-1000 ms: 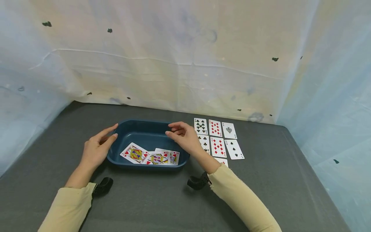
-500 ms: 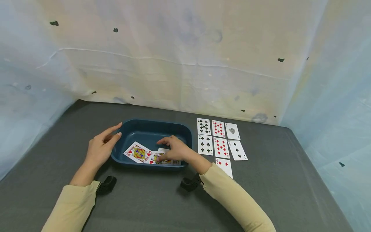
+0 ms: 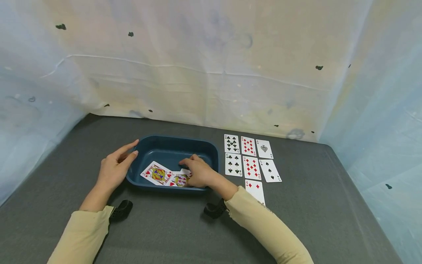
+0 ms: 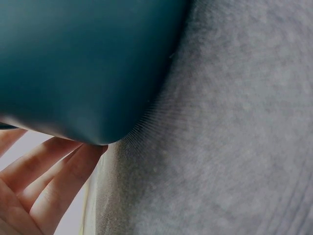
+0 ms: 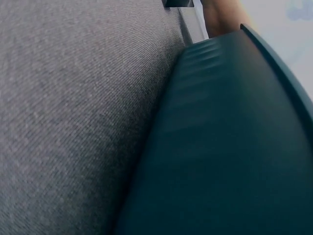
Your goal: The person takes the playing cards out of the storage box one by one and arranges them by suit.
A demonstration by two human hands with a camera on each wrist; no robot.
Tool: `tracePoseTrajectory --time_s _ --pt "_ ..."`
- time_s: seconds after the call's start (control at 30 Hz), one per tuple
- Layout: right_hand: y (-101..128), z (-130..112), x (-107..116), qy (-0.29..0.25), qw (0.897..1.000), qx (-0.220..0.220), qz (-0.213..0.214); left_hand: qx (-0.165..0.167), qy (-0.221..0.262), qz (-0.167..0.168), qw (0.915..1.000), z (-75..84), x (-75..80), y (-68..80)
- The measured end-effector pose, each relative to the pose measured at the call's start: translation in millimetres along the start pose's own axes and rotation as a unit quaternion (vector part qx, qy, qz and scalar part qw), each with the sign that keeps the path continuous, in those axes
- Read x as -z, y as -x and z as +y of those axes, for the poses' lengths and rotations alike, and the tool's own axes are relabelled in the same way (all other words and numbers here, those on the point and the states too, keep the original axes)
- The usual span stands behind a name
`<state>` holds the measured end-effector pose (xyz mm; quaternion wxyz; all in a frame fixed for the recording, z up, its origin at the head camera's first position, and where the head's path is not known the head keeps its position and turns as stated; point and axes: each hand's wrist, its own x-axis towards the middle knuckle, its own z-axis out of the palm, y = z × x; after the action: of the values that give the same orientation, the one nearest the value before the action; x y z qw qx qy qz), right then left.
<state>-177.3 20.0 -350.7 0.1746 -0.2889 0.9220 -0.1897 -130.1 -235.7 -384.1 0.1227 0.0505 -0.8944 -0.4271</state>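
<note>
A dark blue tray [image 3: 171,138] stands on the grey table, with red-suited face cards lying in its near part. One playing card [image 3: 156,173] is slanted at the left; another card [image 3: 179,180] overlaps it, and a third is mostly hidden under my right hand. My left hand [image 3: 115,165] touches the tray's left end with thumb and fingers spread; the left wrist view has straight fingers [image 4: 68,183] against its outer wall. Inside the tray, my right hand [image 3: 199,173] reaches down over the cards at the right, thumb and index finger apart. The right wrist view shows the tray's wall [image 5: 215,147].
Right of the tray, several face-up cards lie in columns: clubs [image 3: 233,164], diamonds [image 3: 251,168] and spades [image 3: 270,171]. The lowest diamond card [image 3: 255,189] is partly covered by the right sleeve [image 3: 263,223]. A pale curtain [image 3: 204,73] hangs behind the table [image 3: 313,205].
My right hand has come down from the tray's right rim onto the cards, then slid slightly right. My left hand stays at the tray's left end; the head view has shifted a little.
</note>
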Motion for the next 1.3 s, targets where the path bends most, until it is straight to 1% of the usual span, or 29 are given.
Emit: tracePoseTrajectory --time_s 0.07,0.23,0.3,0.5,0.7,0.77,0.9,0.97,1.03,1.17,1.23,1.3 --pt "-0.4 -0.4 0.3 -0.004 1.000 -0.011 0.004 0.000 0.000 -0.001 1.0000 -0.1 0.0 0.1" --pt "-2.6 0.2 -0.1 -0.037 0.998 -0.046 0.020 0.000 0.002 -0.002 1.0000 -0.6 0.6 0.5" --pt "-3.3 0.4 -0.4 -0.046 0.997 -0.054 0.025 -0.001 0.003 -0.003 1.0000 -0.9 1.0 0.7" --pt "-4.2 0.2 -0.1 -0.042 0.997 -0.064 0.026 -0.001 0.005 -0.003 1.0000 -1.4 1.2 0.6" --pt "-3.2 -0.1 -0.3 -0.057 0.997 -0.055 0.022 -0.004 0.003 -0.004 1.0000 -1.4 1.2 0.6" --pt "-2.7 -0.5 -1.2 -0.046 0.998 -0.043 0.018 -0.004 0.004 -0.005 1.0000 -1.4 1.3 0.7" --pt "-1.8 -1.9 -3.1 -0.006 1.000 -0.011 0.010 -0.006 0.004 -0.007 0.9999 -1.4 1.3 0.7" --pt "-1.1 -2.9 -3.5 0.005 1.000 -0.005 0.009 -0.006 0.004 -0.007 0.9999 -1.3 1.4 0.8" --pt "-0.6 -3.0 -3.5 0.002 1.000 -0.008 0.010 -0.006 0.004 -0.009 0.9999 -1.0 1.3 0.9" --pt "-1.2 -0.9 -2.5 -0.032 0.999 -0.017 0.011 -0.003 0.004 -0.010 0.9999 -1.0 0.8 0.8" --pt "-2.4 1.3 -2.1 -0.071 0.997 -0.017 0.007 -0.002 0.004 -0.010 0.9999 -1.2 0.5 0.5" --pt "-3.9 3.2 -1.2 -0.119 0.993 -0.025 0.006 -0.003 0.005 -0.010 0.9999 -1.5 0.5 0.2"
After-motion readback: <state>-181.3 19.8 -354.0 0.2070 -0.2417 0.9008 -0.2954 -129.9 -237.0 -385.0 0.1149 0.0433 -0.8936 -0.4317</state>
